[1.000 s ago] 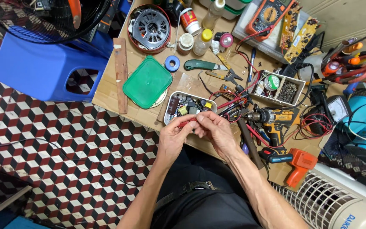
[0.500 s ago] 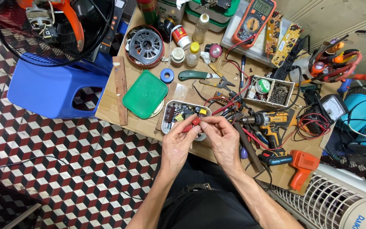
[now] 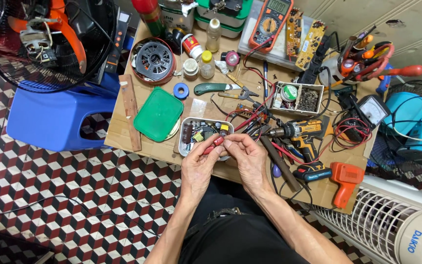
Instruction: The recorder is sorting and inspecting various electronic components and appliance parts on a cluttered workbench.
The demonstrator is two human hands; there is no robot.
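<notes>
- While both hands are meeting over the bench's near edge, L hand [image 3: 199, 166] is pinching a small red part [image 3: 212, 144] w/ thumb + fingers; it's sitting just in front of the grey parts tray [image 3: 186, 146].
- R hand [image 3: 250, 159] is curling in, fingertips pressing at the same red part's right end.
- Vs 0.5 s ago: hands are staying together, same pinch; view is shifting so bench is sitting higher.
- Green lid [image 3: 158, 113] is lying left of tray, yellow drill [image 3: 301, 131] right; neither is being touched.
</notes>
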